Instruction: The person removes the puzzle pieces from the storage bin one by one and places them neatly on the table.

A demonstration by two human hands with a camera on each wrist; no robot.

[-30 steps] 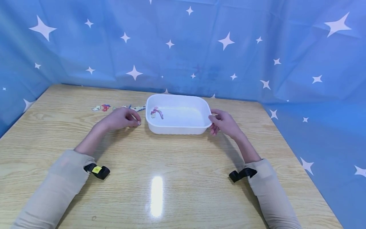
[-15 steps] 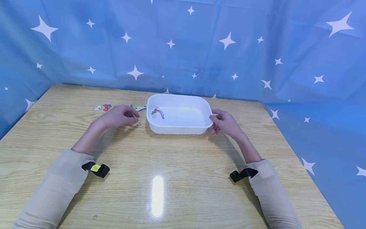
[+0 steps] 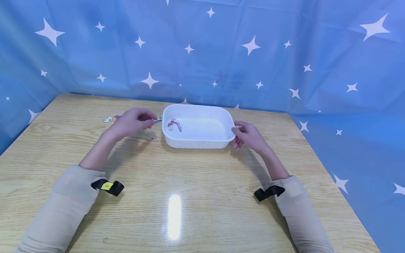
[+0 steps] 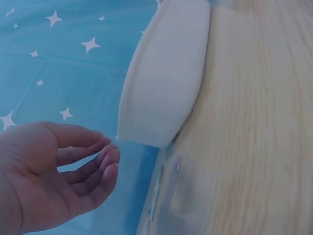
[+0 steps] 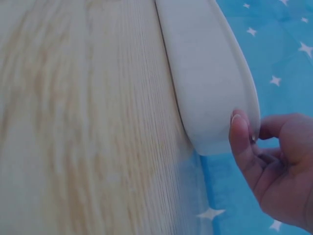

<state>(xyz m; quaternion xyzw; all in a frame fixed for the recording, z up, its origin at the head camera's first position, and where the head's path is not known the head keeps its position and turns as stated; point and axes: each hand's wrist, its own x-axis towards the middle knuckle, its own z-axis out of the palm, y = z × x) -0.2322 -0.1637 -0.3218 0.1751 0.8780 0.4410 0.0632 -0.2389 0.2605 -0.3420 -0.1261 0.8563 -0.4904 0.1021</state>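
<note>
A white plastic tub (image 3: 199,144) stands toward the back of the table. My right hand (image 3: 250,135) grips its right rim, thumb and fingers on either side of the wall, as the right wrist view also shows at the tub's corner (image 5: 215,117). My left hand (image 3: 131,123) hovers left of the tub; in the left wrist view its fingers (image 4: 105,181) bend loosely round nothing. Just in front of it a small pink-and-purple cut-out (image 3: 153,137) lies on the table. Inside the tub, at the left, lie a pinkish curved cut-out (image 3: 177,125) and a pale one (image 3: 170,128).
More flat cut-outs lie behind and beside the left hand: a pale one (image 3: 108,119), a red-and-blue one (image 3: 117,117) partly covered by the hand, and a bluish-green one (image 3: 159,119) against the tub's left side. A blue star-patterned curtain (image 3: 202,52) hangs behind the wooden table (image 3: 202,175).
My left hand has let go of the small pink-and-purple cut-out, which now lies on the table, and has lifted away toward the back. The right hand keeps its hold on the rim.
</note>
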